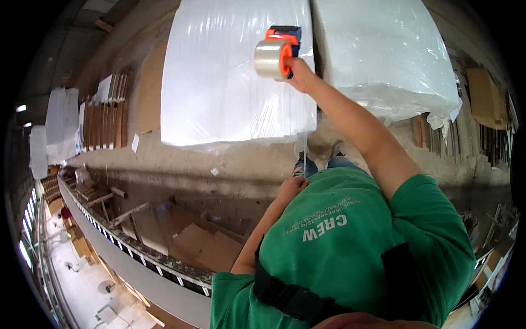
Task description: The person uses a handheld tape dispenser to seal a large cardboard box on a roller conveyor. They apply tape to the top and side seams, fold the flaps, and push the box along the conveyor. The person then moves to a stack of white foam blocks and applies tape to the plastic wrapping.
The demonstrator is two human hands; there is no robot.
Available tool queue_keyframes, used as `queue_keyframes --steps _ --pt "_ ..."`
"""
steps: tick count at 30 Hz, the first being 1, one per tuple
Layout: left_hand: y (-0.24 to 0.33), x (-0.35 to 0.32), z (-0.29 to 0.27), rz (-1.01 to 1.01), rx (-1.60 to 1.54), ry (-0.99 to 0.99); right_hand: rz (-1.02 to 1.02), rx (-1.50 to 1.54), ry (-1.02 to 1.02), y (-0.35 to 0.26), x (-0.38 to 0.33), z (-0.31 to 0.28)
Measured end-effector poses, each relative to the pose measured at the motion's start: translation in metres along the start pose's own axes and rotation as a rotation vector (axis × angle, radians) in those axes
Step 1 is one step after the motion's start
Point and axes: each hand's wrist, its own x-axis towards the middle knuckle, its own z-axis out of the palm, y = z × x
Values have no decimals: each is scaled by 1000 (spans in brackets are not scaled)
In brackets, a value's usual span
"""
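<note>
My right hand [301, 75] is closed on a tape gun [285, 35], orange and dark blue, with a wide roll of clear tape on it. It is over the top of a large block wrapped in clear plastic film [219, 71], close to its right edge. My left hand [292, 187] is low in front of my waist, fingers curled in. A thin clear strip [305, 153] runs down from the block's near right corner toward that hand. Whether the fingers grip the strip is too small to make out.
A second film-wrapped block [383, 55] stands to the right, across a narrow gap. Stacked boards [104, 125] lie at the left, more panels [487, 98] at the far right. Behind a railing edge [137, 252] at the lower left, flattened cardboard [205, 247] and a lower floor show.
</note>
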Motion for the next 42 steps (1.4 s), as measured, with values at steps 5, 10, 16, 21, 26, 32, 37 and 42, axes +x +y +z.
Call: queue_keyframes --steps 5,10,16,21,26,32,37,42 --pt "-17 -2 -18 -101 186 -229 120 95 -58 6 -35 2" --pt "74 48 -61 401 265 872 -106 -182 -185 28 -53 -49" --pt "101 138 -40 258 325 1043 -4 -199 -51 -17 -52 -29" --pt "79 170 -27 348 251 1107 117 -449 -66 -47 -121 -59" --pt "115 147 -29 164 214 653 99 -67 -37 6 -137 -125" --pt "119 143 -32 157 213 404 117 -72 -144 -17 -125 -123" --pt "110 143 -22 -52 -265 194 148 -478 -110 -22 -120 -101" --pt "60 79 72 139 628 -33 206 -944 -295 -21 -141 -110"
